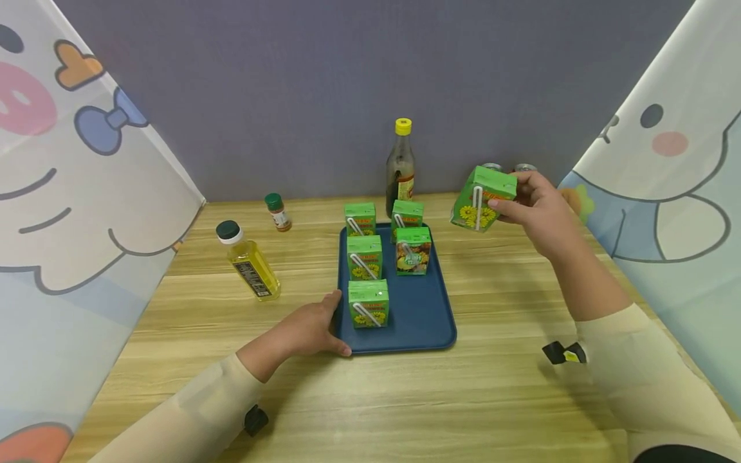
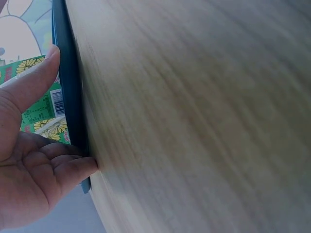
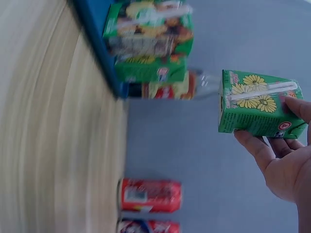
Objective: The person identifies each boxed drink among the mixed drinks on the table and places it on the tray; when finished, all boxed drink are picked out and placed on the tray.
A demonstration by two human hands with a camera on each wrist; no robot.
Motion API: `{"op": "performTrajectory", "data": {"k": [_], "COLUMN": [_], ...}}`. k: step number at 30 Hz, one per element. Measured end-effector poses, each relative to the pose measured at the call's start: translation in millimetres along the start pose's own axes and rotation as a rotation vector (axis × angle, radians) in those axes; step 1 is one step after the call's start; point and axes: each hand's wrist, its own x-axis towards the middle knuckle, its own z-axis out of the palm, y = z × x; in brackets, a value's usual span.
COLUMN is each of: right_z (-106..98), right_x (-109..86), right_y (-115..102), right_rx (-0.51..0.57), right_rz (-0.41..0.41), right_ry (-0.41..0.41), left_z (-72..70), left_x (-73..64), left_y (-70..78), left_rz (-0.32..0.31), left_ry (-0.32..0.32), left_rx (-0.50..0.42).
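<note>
My right hand (image 1: 547,215) grips a green drink carton (image 1: 483,200) above the table, right of the tray. The carton has yellow flowers and a straw on its front; it tilts slightly in the head view. In the right wrist view the thumb lies on the straw side, fingers behind. My left hand (image 1: 309,326) rests against the near left corner of a dark blue tray (image 1: 413,321), thumb and fingers spread along its rim. Several similar cartons (image 1: 368,305) stand upright on the tray, three in a left column. A carton with a different fruit-like print (image 1: 413,252) stands on the right.
Behind the tray stands a dark sauce bottle (image 1: 402,167) with a yellow cap. To the left are an oil bottle (image 1: 250,262) and a small green-capped spice jar (image 1: 278,213). Two cans, one a red can (image 3: 150,195), stand at the back right, partly behind the right hand in the head view.
</note>
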Motion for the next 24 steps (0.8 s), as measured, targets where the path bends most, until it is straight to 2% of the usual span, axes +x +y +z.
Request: {"op": "performTrajectory", "data": {"k": [6, 9, 18, 24], "right_z": [20, 31, 60, 76], "right_x": [-19.0, -27.4, -43.1, -50.0], "right_y": [-15, -15, 17, 36], "right_rx": [-0.147, -0.171, -0.194, -0.156], "right_rz": [-0.032, -0.033, 0.011, 0.032], "right_ry": [-0.112, -0.172, -0.346, -0.407], "left_z": [0.9, 0.6, -0.3, 0.4], "left_x": [-0.4, -0.2, 0.7, 0.1], "left_y": [0.0, 0.1, -0.4, -1.0], "left_rz": [0.009, 0.011, 0.018, 0.021], "left_ry": [-0.002, -0.001, -0.002, -0.006], "left_rx": [0.002, -0.001, 0.0, 0.006]}}
